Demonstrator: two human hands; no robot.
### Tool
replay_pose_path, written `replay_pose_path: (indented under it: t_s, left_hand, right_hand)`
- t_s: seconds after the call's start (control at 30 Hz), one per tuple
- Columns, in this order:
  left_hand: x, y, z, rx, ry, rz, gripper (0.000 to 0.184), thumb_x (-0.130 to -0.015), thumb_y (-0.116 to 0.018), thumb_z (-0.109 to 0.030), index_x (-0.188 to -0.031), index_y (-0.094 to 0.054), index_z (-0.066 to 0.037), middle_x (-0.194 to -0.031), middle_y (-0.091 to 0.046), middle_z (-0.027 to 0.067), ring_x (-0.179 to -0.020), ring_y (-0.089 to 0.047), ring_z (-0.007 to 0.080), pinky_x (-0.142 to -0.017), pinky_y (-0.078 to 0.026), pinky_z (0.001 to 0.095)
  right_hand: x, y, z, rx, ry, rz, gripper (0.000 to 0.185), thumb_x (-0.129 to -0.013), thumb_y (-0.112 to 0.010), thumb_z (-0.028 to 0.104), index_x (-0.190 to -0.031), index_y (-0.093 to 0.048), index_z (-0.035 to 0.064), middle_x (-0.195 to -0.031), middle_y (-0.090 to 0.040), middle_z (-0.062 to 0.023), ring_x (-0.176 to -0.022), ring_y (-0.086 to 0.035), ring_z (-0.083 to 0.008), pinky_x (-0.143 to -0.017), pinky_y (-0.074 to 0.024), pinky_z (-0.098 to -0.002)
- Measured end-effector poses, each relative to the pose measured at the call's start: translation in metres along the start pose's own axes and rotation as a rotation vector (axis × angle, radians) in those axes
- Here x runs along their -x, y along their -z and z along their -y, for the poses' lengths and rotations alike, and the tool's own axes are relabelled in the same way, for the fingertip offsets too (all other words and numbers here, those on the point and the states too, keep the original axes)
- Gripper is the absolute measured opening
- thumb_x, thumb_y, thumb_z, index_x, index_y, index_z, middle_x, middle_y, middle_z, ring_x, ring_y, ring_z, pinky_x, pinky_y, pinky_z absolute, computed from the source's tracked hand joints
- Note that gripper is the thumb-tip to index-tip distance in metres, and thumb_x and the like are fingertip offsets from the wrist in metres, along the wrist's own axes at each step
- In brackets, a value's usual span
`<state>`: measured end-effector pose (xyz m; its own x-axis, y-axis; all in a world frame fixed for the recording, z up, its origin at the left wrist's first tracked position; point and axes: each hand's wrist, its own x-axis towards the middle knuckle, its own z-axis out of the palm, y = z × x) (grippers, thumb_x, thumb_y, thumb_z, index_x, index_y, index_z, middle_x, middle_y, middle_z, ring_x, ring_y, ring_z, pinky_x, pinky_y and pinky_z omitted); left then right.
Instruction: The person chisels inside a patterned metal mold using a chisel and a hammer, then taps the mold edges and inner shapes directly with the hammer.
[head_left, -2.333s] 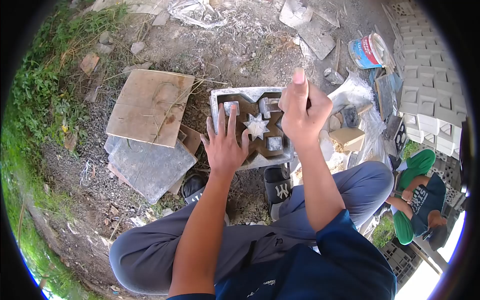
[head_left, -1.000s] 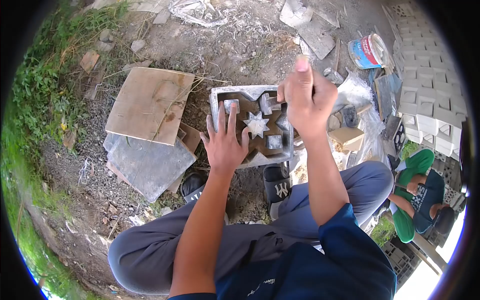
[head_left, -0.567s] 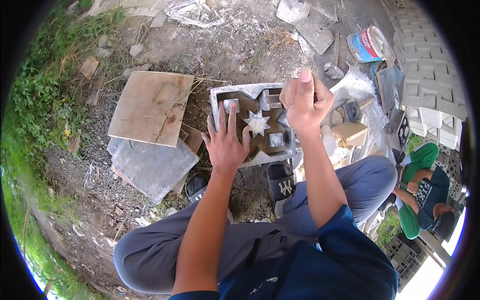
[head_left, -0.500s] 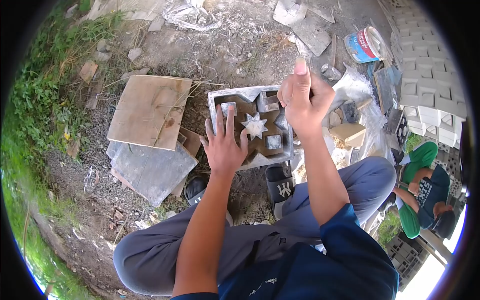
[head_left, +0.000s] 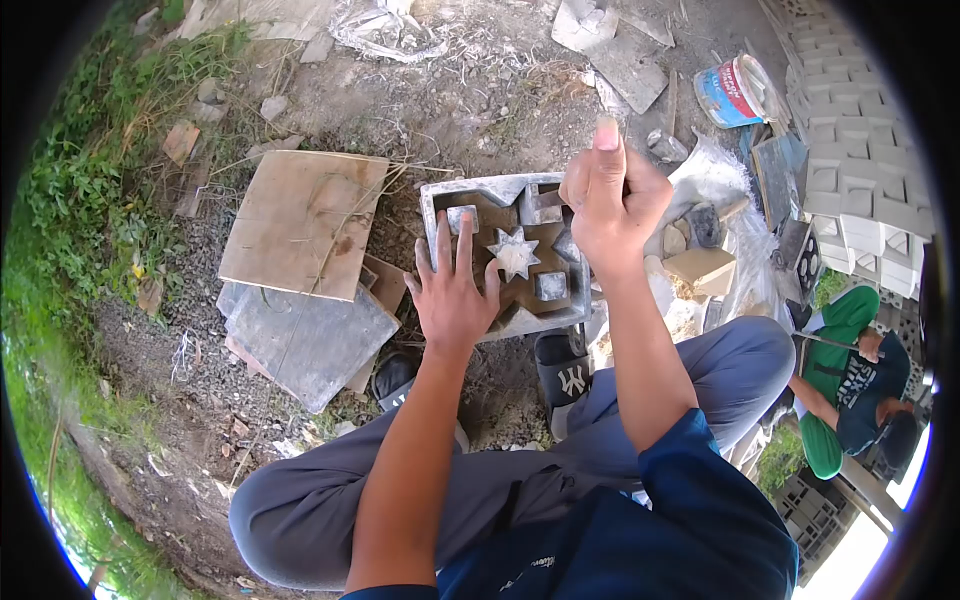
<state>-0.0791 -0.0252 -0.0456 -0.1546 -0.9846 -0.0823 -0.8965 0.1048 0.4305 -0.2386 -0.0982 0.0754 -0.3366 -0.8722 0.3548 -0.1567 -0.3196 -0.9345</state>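
Note:
A grey, square-framed mould (head_left: 520, 322) lies on the ground before my feet. An eight-pointed star (head_left: 514, 253) stands at its middle, with small raised blocks (head_left: 550, 286) around it. My left hand (head_left: 455, 290) rests over the mould's left side, fingers spread, the fingertips by the upper-left block. To the right, my right hand (head_left: 618, 205) is closed in a fist with its thumb pointing up, beside the mould's right edge and partly in front of it. I see nothing in that fist.
Left of the mould, a brown wooden board (head_left: 300, 222) lies over grey slabs (head_left: 312, 345). Stones (head_left: 704, 226) and plastic sheeting (head_left: 745, 250) are on the right, below a paint bucket (head_left: 735, 92). Patterned blocks (head_left: 845, 140) are stacked far right, near a seated person (head_left: 865, 380).
Both my hands keep their poses; the whole view has shifted slightly. The seated person's arm has moved, and a thin bar now shows by their hand.

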Motion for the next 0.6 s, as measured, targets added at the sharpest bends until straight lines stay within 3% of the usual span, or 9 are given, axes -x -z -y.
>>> replay_pose_path:
  t_s: [0.13, 0.3, 0.37, 0.5, 0.6]
  left_hand:
    - [0.003, 0.002, 0.001, 0.002, -0.002, -0.004, 0.076, -0.097, -0.064, -0.038, -0.165, -0.031, -0.026, -0.169, -0.031, 0.013, -0.141, -0.043, 0.0539, -0.108, -0.041, 0.0714]
    - [0.001, 0.0, 0.0, 0.007, -0.015, -0.027, 0.076, -0.097, -0.064, -0.038, -0.164, -0.032, -0.025, -0.168, -0.032, 0.0134, -0.139, -0.044, 0.055, -0.108, -0.042, 0.0704]
    - [0.0, -0.001, 0.001, 0.013, -0.026, -0.043, 0.075, -0.097, -0.064, -0.038, -0.164, -0.033, -0.025, -0.168, -0.033, 0.0135, -0.138, -0.045, 0.0549, -0.107, -0.043, 0.0697]
    - [-0.001, 0.003, -0.001, -0.008, -0.013, -0.037, 0.075, -0.097, -0.064, -0.038, -0.164, -0.033, -0.024, -0.168, -0.033, 0.0138, -0.139, -0.044, 0.0544, -0.107, -0.043, 0.07]
    - [-0.002, 0.003, -0.002, 0.005, -0.007, -0.015, 0.075, -0.098, -0.063, -0.039, -0.165, -0.032, -0.025, -0.168, -0.032, 0.0135, -0.141, -0.043, 0.054, -0.107, -0.042, 0.0704]
  right_hand:
    - [0.006, 0.0, 0.016, -0.121, 0.126, -0.09, 0.054, -0.114, -0.049, 0.027, -0.065, -0.04, 0.0066, -0.051, -0.04, 0.0005, -0.043, -0.036, -0.0088, -0.04, -0.0303, -0.0303]
    - [0.0, -0.002, 0.014, -0.003, -0.017, -0.148, 0.054, -0.114, -0.049, 0.026, -0.064, -0.039, 0.008, -0.049, -0.039, -0.0001, -0.042, -0.034, -0.0089, -0.04, -0.03, -0.0301]
    - [0.001, -0.001, 0.019, -0.096, 0.092, -0.166, 0.053, -0.113, -0.051, 0.026, -0.064, -0.04, 0.0074, -0.05, -0.04, 0.0004, -0.042, -0.035, -0.0085, -0.04, -0.0291, -0.0299]
    - [-0.004, -0.009, 0.0, 0.043, 0.003, -0.09, 0.055, -0.113, -0.051, 0.026, -0.062, -0.037, 0.0098, -0.048, -0.039, 0.0008, -0.041, -0.033, -0.0076, -0.039, -0.0276, -0.0293]
    - [0.0, -0.006, 0.02, -0.064, 0.026, -0.17, 0.055, -0.113, -0.052, 0.027, -0.063, -0.036, 0.0101, -0.05, -0.038, 0.0018, -0.042, -0.032, -0.0072, -0.04, -0.0284, -0.0295]
